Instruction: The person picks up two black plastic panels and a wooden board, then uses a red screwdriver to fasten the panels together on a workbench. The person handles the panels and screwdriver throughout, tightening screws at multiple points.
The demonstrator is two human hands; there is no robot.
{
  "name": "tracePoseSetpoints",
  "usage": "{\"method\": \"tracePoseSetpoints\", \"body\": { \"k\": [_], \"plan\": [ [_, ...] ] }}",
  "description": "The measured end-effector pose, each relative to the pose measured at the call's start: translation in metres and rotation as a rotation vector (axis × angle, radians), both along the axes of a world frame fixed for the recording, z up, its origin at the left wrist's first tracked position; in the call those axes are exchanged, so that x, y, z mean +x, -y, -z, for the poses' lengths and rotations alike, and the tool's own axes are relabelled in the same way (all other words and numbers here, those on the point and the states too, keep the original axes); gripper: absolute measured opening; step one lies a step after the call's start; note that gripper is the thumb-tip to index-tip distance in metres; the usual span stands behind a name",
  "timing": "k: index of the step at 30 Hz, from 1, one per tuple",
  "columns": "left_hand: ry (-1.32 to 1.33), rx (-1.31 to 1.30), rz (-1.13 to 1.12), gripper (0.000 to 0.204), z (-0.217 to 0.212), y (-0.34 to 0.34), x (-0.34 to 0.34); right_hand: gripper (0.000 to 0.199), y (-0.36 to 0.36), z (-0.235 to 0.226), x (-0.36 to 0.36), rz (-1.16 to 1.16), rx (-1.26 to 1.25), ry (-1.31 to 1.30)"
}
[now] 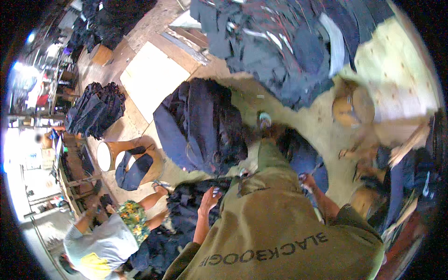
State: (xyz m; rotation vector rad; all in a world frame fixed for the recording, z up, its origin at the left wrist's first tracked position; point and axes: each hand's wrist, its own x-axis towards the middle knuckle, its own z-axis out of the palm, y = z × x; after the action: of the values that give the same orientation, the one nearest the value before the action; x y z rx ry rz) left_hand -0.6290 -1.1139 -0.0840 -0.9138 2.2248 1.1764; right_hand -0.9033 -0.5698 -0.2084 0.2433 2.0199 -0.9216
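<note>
My left hand (211,199) hangs beside my olive shirt (280,224), above a heap of black cloth (186,205). Its fingers are curled, and a small pale spot shows at them. On the other side, my right hand (307,181) is also curled, near a dark blue cloth pile (301,151). Something pale and thin shows by its fingers and along the forearm, too blurred to name. Ahead of my left side lies a big heap of navy cloth (200,126). One shoe (265,119) shows forward on the floor.
A wide mound of dark cloth pieces (280,60) lies ahead. A white board (154,77) and a black bundle (95,109) are at left, with a drum-shaped stool (109,156) draped in dark cloth. Another person (105,238) is at lower left. A round wooden stool (353,109) stands right.
</note>
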Motion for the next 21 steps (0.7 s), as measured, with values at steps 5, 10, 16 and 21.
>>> {"method": "tracePoseSetpoints", "body": {
  "k": [5, 10, 16, 21],
  "plan": [
    [-0.18, 0.1, -0.679, 0.039, 0.058, -0.009, -0.085, 0.037, 0.066, -0.009, -0.152, -0.548, 0.102, -0.18],
    [0.029, 0.851, -1.347, 0.02, 0.097, -0.005, -0.172, 0.044, 0.155, -0.052, -0.343, -0.837, 0.15, -0.339],
    [-0.227, 0.334, -0.887, 0.042, 0.059, 0.025, -0.293, 0.049, 0.259, -0.028, -0.471, -0.416, -0.531, 0.061],
    [-0.21, 0.251, -0.989, 0.05, 0.038, 0.07, -0.358, 0.05, 0.407, 0.003, -0.469, -1.028, -0.169, -0.164]
  ]
}}
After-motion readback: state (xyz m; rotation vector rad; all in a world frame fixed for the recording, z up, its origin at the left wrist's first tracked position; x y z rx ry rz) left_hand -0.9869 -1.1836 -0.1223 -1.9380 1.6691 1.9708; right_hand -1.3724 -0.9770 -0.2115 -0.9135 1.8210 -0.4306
